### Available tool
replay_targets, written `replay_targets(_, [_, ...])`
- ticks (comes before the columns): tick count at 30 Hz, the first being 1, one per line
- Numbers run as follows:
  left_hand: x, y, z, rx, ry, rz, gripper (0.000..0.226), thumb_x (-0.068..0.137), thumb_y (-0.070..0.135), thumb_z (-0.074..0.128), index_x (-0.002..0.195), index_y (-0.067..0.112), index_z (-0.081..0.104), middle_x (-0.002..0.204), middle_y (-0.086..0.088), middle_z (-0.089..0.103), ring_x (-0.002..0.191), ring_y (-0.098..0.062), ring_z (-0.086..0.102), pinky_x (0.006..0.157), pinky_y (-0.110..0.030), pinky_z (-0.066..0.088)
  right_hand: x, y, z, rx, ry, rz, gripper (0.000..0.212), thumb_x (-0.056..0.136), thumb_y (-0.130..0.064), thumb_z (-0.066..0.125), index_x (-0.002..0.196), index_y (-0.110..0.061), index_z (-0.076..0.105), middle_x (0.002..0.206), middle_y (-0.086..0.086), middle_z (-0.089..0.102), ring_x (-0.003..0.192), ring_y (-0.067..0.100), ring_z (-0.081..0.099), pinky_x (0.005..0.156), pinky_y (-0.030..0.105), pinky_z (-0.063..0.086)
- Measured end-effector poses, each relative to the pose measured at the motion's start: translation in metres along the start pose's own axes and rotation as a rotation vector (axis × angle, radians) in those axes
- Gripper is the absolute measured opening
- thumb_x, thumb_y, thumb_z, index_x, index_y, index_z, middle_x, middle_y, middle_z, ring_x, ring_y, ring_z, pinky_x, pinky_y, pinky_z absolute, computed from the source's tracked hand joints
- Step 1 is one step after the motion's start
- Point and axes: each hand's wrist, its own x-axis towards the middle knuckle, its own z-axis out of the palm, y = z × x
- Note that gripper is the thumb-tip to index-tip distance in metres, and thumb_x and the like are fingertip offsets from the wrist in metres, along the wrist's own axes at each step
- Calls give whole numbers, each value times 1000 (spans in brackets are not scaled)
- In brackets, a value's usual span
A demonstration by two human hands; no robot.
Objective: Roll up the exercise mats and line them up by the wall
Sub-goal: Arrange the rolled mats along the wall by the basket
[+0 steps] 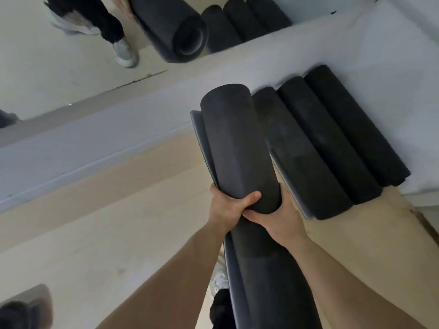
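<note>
The rolled exercise mat (237, 143) is black and held up off the floor, close to the white wall (83, 143). Its far end points toward the wall and its near length runs down between the person's forearms. The outermost layer hangs loose along the left side of the roll, showing a grey edge. The left hand (228, 206) grips the roll from the left with the thumb curled over the top. The right hand (282, 218) grips it from the right and below, with its fingers wrapped under the roll. The two hands nearly touch.

Just to the right of the held mat, three more rolled mats sit side by side against the wall, each touching the next: the nearest rolled mat (299, 160), the middle rolled mat (329, 141) and the farthest rolled mat (356, 124). The nearest one also shows a loose grey edge. I cannot tell whether they stand upright or lie flat.

Below the hands lies a pale wooden floor (95, 233), with the person's light shoe (219, 279) showing between the arms.

Above the low wall band, a mirror (59, 79) reflects the held roll's open spiral end, the row of mats, dark trousers and a light shoe. A blurred dark shape (23, 307) sits at the bottom left corner.
</note>
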Motion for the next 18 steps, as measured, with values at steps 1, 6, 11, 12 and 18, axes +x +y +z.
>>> replay_targets(1, [18, -1, 9, -11, 4, -11, 120, 48, 57, 99, 140, 26, 29, 134, 7, 54, 124, -18, 56, 105, -42, 52, 22, 3, -2, -5, -7, -3, 129, 44, -74, 87, 155, -44, 28, 137, -18, 59, 125, 16, 59, 104, 47, 53])
replay_targets(6, [105, -18, 46, -47, 44, -60, 114, 53, 50, 100, 139, 25, 30, 134, 7, 55, 123, -18, 56, 105, -40, 51, 120, 23, -1, -49, -57, -16, 128, 50, -68, 91, 157, -43, 26, 140, -18, 56, 127, 15, 56, 104, 43, 51])
replay_targets(11, [191, -47, 85, -76, 66, -96, 112, 50, 50, 101, 133, 34, 28, 128, 13, 53, 121, -16, 56, 106, -40, 51, 211, 56, 8, -98, -84, 7, 131, 57, -60, 93, 162, -37, 17, 155, -6, 46, 138, 23, 49, 109, 45, 47])
replay_targets(12, [208, -52, 92, -77, 69, -104, 113, 48, 52, 100, 133, 34, 28, 128, 14, 53, 120, -15, 56, 106, -40, 51, 229, 62, 10, -101, -86, -3, 131, 58, -59, 93, 162, -38, 16, 156, -5, 45, 139, 23, 48, 110, 45, 46])
replay_targets(18, [296, -86, 126, 56, 72, -133, 90, 59, 56, 94, 132, 21, 55, 126, 9, 67, 116, -15, 65, 102, -35, 53, 316, 90, 29, -360, -17, 10, 133, 60, -75, 82, 160, -36, 3, 151, 10, 46, 132, 35, 52, 101, 50, 50])
